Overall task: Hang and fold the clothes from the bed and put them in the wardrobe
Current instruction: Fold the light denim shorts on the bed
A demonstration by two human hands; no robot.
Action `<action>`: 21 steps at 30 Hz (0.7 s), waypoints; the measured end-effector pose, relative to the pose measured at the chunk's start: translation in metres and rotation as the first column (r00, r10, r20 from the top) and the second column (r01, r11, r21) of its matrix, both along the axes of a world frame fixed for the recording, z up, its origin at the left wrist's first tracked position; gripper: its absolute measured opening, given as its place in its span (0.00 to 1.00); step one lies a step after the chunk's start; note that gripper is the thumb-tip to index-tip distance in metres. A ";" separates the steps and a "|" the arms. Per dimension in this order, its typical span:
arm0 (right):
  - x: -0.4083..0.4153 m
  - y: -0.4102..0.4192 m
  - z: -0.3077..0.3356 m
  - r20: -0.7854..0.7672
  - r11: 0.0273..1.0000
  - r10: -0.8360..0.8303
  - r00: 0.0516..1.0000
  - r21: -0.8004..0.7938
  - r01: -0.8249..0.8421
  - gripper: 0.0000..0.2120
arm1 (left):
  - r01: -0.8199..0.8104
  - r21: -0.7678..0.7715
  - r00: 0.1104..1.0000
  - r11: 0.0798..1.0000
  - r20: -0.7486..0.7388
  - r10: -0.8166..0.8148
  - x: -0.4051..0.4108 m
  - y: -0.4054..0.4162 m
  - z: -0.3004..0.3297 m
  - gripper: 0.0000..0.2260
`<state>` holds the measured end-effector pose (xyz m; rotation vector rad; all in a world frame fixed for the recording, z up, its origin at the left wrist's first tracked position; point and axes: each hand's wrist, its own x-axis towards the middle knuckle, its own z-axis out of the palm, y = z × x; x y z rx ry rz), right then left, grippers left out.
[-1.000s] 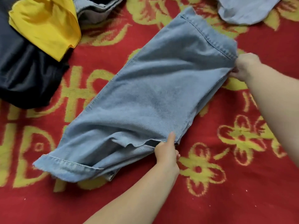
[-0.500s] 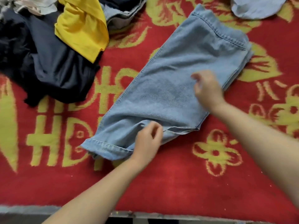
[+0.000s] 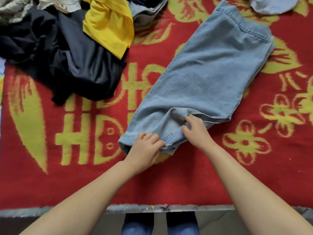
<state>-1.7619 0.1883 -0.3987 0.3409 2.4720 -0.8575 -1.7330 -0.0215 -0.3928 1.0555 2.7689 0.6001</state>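
Observation:
A pair of light blue jeans [image 3: 208, 72] lies folded lengthwise on the red and yellow bed cover [image 3: 169, 180], running diagonally from the upper right to the near middle. My left hand [image 3: 145, 148] grips the near hem end of the jeans with curled fingers. My right hand [image 3: 194, 128] pinches the denim just beside it, on the right of that same end, where the cloth bunches up into a ridge.
A heap of clothes lies at the upper left: a dark garment [image 3: 67, 61], a yellow shirt [image 3: 110, 26] and grey denim [image 3: 149, 11] behind it. A pale blue garment [image 3: 272, 4] sits at the top right. The bed's front edge [image 3: 169, 208] runs below my arms.
My right hand left the far end of the jeans and came down to the near hem end beside my left hand. My left hand shifted left along that end. The view pulled back.

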 end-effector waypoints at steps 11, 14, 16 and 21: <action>-0.021 0.007 0.034 0.338 0.891 0.102 0.936 -0.449 0.065 0.12 | 0.068 -0.006 0.997 0.998 -0.048 -0.068 0.005 -0.061 0.007 0.13; -0.004 0.021 0.040 0.374 0.757 0.052 0.926 -0.620 0.208 0.12 | 0.064 -0.024 0.998 0.998 0.027 -0.063 0.007 -0.065 0.000 0.15; 0.013 0.028 0.041 0.426 0.742 -0.037 0.904 -0.594 0.310 0.10 | 0.071 -0.043 0.996 0.997 0.055 -0.069 0.008 -0.068 -0.004 0.14; 0.057 0.023 0.024 0.335 0.864 -0.417 0.845 -0.140 0.483 0.10 | 0.205 -0.096 0.967 0.974 0.172 -0.187 -0.004 -0.070 -0.001 0.12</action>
